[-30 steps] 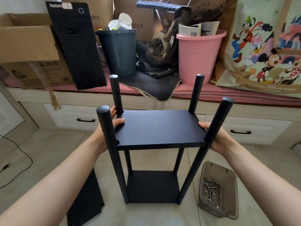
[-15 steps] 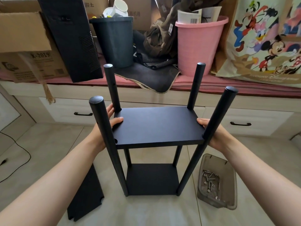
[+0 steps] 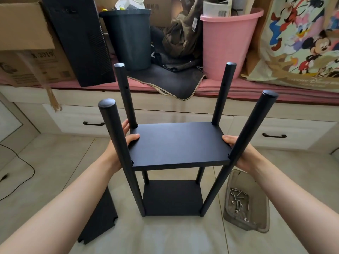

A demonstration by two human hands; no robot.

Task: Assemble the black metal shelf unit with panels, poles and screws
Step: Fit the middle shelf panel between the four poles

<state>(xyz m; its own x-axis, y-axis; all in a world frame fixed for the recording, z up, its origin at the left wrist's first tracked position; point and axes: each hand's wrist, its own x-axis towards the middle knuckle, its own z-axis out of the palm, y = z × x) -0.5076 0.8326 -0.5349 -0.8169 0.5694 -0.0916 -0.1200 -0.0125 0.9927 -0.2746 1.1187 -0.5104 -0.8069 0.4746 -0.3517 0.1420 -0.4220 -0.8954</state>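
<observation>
Shelf unit standing on the floor, middle panel held at both ends.

Your left hand grips the left edge of the middle panel, thumb on top; your right hand grips its right edge. The panel sits level among four upright poles above the bottom panel. A spare panel lies at left; the screw tray lies at right.
</observation>
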